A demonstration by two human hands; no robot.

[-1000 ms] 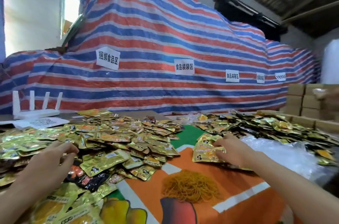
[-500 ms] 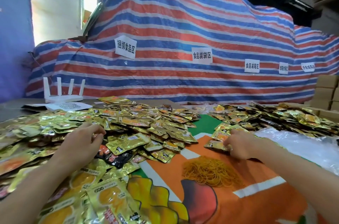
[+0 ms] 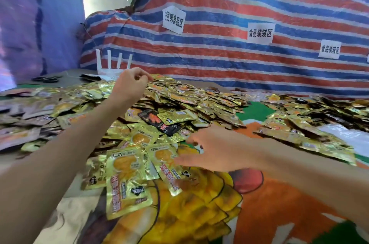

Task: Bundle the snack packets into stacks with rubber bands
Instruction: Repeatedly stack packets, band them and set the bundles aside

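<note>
left hand [image 3: 129,81] curled above packets [image 3: 125,173] (cannot tell its grasp); right hand [image 3: 215,149] released, fingers spread.

The snack packets [image 3: 127,179] are shiny gold foil, each printed with a yellow-orange picture and red lettering (the nearest also show a small black logo). One black packet [image 3: 159,123] carries an orange-red picture. The cloth [image 3: 279,213] under them is orange, yellow and green with white lines. The tarp [image 3: 219,59] is striped red, blue and white. Its paper signs [image 3: 173,19] are white with black characters.
</note>
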